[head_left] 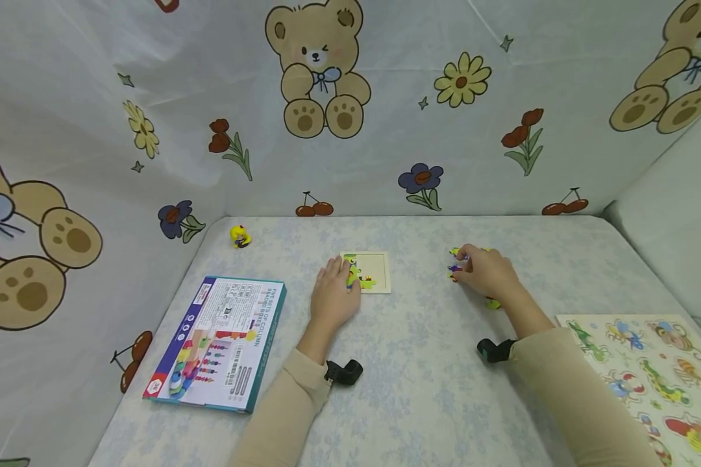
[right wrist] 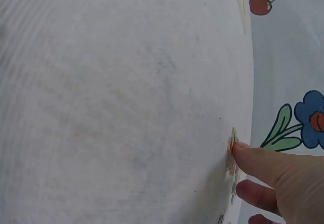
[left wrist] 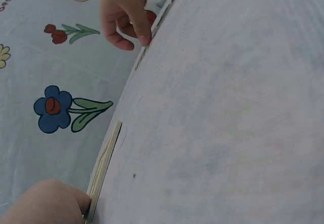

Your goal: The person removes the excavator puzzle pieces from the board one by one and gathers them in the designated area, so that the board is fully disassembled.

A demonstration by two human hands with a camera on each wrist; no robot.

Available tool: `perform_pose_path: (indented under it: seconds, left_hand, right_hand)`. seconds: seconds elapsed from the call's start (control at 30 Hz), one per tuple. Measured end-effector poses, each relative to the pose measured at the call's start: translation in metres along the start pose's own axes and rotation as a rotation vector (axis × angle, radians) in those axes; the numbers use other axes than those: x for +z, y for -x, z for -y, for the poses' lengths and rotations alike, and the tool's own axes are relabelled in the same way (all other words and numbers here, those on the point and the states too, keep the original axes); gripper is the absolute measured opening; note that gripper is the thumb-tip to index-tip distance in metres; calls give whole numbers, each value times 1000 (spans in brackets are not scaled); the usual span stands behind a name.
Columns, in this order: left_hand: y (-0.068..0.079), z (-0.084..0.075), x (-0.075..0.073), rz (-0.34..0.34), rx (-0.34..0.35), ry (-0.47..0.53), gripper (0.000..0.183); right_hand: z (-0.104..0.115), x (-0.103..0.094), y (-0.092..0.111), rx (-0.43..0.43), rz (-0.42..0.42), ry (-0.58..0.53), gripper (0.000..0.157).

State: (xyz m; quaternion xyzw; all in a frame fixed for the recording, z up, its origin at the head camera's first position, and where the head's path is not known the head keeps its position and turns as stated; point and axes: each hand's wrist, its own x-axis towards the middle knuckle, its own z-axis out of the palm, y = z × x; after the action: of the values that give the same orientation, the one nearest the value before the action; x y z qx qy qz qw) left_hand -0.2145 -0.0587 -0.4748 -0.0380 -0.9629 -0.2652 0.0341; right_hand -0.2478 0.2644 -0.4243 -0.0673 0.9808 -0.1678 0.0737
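Left hand [head_left: 335, 295] rests flat, fingers extended, over the left side of the puzzle tray [head_left: 377, 266]. Right hand [head_left: 491, 272] bends down, thumb touching the loose puzzle pieces [head_left: 455, 267]; can't tell if one is pinched. Nearest on the counter [head_left: 409, 383]: bug picture board [head_left: 657, 405] at right, cut off by the edge of view; box [head_left: 222, 344] lying flat at left. Farther: tray with green pieces [head_left: 367, 284] set in, loose ones well apart to its right. Yellow-haired figure [head_left: 241, 237] back left. Bear-print cloth [head_left: 380, 152] behind.
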Motion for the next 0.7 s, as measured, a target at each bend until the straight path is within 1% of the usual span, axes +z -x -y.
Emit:
perform_pose_path:
  seconds: [0.07, 0.13, 0.2, 0.27, 0.5, 0.6, 0.7]
  left_hand:
    - [0, 1, 0, 1, -1, 0, 58]
    - [0, 1, 0, 0, 2, 3, 59]
    - [0, 1, 0, -3, 4, 8, 59]
    - [0, 1, 0, -7, 5, 16, 58]
    - [-1, 0, -1, -9, -10, 38, 58]
    - [0, 1, -1, -17, -12, 47, 58]
    - [-1, 2, -1, -47, -16, 51, 57]
  right_hand:
    - [4, 0, 0, -13, -20, 17, 39]
    - [9, 0, -1, -26, -43, 6, 37]
    - [15, 2, -2, -45, -59, -21, 34]
    - [22, 5, -4, -62, -65, -70, 33]
    - [48, 20, -10, -91, -16, -299, 34]
    - [59, 27, -13, -99, -9, -348, 33]
    - [71, 35, -15, -104, 0, -361, 32]
